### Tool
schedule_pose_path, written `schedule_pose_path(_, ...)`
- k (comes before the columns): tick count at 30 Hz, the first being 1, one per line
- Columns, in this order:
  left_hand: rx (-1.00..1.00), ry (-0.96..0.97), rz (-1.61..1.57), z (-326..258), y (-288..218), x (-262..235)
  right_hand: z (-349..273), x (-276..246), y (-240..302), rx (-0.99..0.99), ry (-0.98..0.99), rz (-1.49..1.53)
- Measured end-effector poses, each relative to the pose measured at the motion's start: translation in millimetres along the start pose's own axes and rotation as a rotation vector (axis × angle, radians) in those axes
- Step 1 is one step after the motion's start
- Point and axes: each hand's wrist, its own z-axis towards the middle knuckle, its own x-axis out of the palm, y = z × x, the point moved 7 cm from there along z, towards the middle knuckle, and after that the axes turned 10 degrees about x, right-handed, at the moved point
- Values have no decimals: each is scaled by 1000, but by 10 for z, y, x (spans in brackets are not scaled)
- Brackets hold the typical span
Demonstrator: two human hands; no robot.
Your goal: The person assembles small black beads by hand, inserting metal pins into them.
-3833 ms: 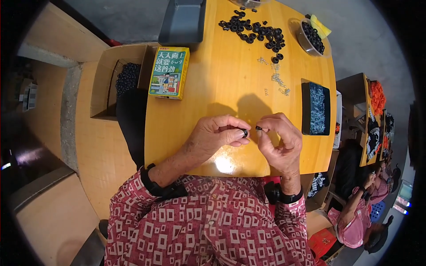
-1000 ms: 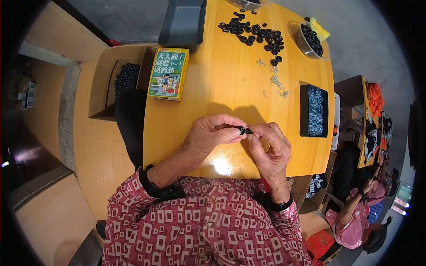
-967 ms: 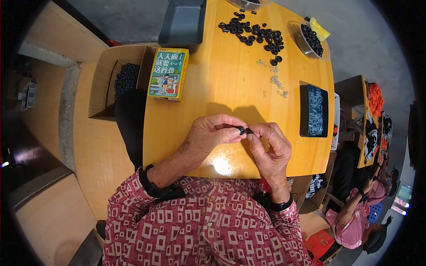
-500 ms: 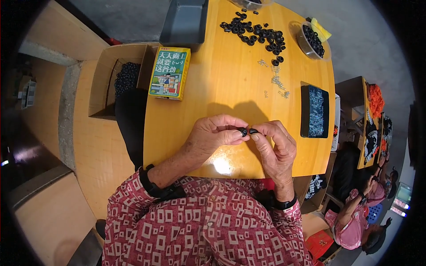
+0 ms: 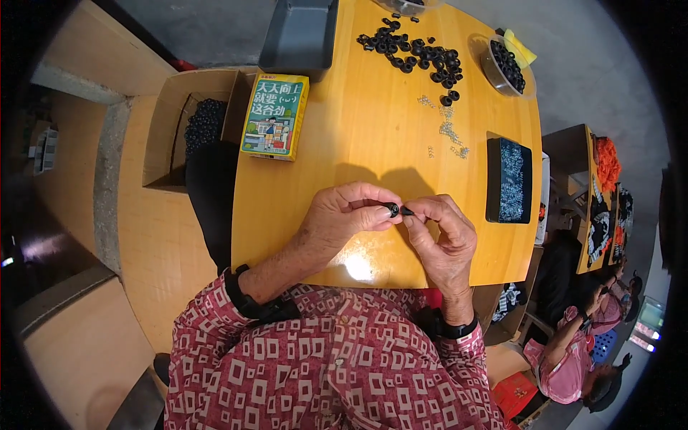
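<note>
Close together over the near part of the yellow table [image 5: 337, 143], my two hands each pinch a small part. Between thumb and fingers of my left hand [image 5: 351, 212] is a round black plastic piece [image 5: 392, 208] with a hole in its end. My right hand [image 5: 446, 233] grips a small pointed black piece [image 5: 407, 211], its tip turned toward the round one. Whether the two pieces touch is too small to tell. Farther off lie loose black ring-shaped parts [image 5: 408, 54] and a scatter of tiny silvery parts [image 5: 449, 129].
A black tray [image 5: 493, 208] of small silvery pieces stands right. Beyond it are a clear bowl [image 5: 494, 75] of black parts and a yellow cloth [image 5: 519, 49]. Left are a yellow-green box [image 5: 274, 118], a grey bin [image 5: 297, 36] and a carton [image 5: 161, 143]. Another person [image 5: 566, 358] sits far right.
My right hand has shifted very slightly left, and the pointed black piece in it has turned a little. My left hand keeps its place.
</note>
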Motion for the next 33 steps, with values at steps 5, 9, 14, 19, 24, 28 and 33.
schedule_pose_path(5, 16, 12, -1, 1, -26, 11, -20, 5, -9, 17, -5, -58)
schedule_pose_path(9, 22, 21, 28, 7, -31, 9, -18, -3, 9, 9, -18, -63)
schedule_pose_path(14, 32, 29, 45, 8, -19, 16, -46, -18, 38, -8, -74, -133)
schedule_pose_path(19, 43, 36, 72, -1, -28, 15, -59, 26, 177, -173, -45, -302)
schedule_pose_path(24, 40, 37, 36, -2, -25, 16, -51, 18, 250, -230, -32, -360)
schedule_pose_path(28, 22, 51, 74, -1, -21, 18, -42, 34, 253, -216, -9, -352)
schedule_pose_path(33, 21, 37, 33, 8, -17, 20, -57, 40, 222, -190, -37, -404)
